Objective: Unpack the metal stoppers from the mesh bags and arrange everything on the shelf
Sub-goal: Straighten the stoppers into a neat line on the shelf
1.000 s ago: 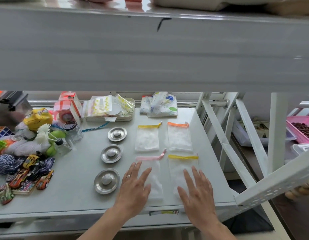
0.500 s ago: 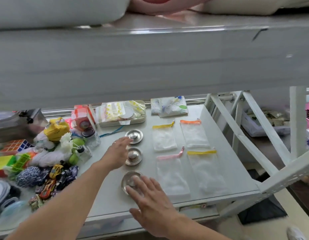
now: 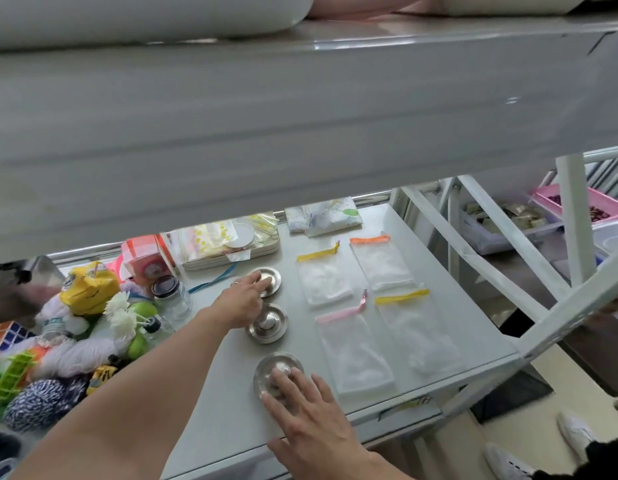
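Three round metal stoppers lie in a column on the grey shelf (image 3: 214,393). My left hand (image 3: 243,297) reaches across, its fingertips closed on the knob of the far stopper (image 3: 273,276). The middle stopper (image 3: 267,323) lies untouched just right of that wrist. My right hand (image 3: 307,414) covers the near stopper (image 3: 274,367), thumb at its rim and fingers over the knob. Several flat mesh bags lie to the right: a yellow-tied one (image 3: 324,280), an orange-tied one (image 3: 382,263), a pink-tied one (image 3: 354,353) and another yellow-tied one (image 3: 416,332).
Toys, yarn and a glass jar (image 3: 172,297) crowd the shelf's left end. A tray of packets (image 3: 227,242) and a folded cloth pack (image 3: 324,216) sit at the back. The upper shelf's front (image 3: 300,133) hangs low overhead. White frame bars (image 3: 508,282) rise on the right.
Both hands left the two near mesh bags and moved left to the stoppers. The left hand reached the far stopper; the right hand settled onto the near one. The camera shifted left.
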`<state>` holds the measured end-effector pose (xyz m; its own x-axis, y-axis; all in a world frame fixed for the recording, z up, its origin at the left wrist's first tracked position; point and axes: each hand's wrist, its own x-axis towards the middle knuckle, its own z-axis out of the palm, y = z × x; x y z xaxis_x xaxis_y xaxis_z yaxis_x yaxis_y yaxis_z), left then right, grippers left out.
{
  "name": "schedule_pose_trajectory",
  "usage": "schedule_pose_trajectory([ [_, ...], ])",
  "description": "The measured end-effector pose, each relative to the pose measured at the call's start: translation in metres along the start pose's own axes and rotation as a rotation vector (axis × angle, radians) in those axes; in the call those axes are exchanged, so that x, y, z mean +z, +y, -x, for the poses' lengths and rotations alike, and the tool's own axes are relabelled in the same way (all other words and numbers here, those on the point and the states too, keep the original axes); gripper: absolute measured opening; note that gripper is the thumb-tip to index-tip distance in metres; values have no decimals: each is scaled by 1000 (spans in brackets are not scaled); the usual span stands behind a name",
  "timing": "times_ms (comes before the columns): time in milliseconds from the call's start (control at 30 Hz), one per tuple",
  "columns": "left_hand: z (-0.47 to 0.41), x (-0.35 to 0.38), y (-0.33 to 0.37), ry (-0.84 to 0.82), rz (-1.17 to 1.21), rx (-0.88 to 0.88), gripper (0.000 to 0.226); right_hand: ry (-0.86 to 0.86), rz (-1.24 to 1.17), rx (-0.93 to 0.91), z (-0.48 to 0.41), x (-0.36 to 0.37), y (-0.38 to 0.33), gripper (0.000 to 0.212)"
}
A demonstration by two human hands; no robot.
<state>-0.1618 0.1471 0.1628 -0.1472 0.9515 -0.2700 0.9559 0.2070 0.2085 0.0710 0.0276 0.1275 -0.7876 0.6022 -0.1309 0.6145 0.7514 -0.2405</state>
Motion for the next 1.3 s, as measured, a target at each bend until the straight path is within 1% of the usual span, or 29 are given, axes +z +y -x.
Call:
schedule_pose_trajectory([
  [100,-1,4,-8,-5,49,7,56,-3,11,6,1,1,-1,70],
  [167,10,5,-13,98,133,-14,52,12,17,11,2,-1,-7,69],
  [233,27,11,-12,268,242,-15,46,27,15,14,5,0,-7,68],
  [267,37,16,-10,314,275,-5,43,34,7,23,6,1,-7,68],
  [300,47,23,-7,322,294,16,42,37,9,31,8,2,-6,67],
  [433,69,47,-5,231,303,112,43,50,17,54,9,2,-2,66],
  [567,68,55,-2,267,326,158,46,53,3,57,9,4,-3,67],
  [900,59,53,9,256,320,188,45,78,4,56,7,5,-3,68],
  [967,59,51,8,261,349,159,44,74,0,64,7,5,-3,68],
  [1100,43,36,0,303,382,33,47,88,-10,62,8,5,-4,68],
  [1300,15,26,-20,103,297,-46,54,93,-15,60,6,8,-5,70],
])
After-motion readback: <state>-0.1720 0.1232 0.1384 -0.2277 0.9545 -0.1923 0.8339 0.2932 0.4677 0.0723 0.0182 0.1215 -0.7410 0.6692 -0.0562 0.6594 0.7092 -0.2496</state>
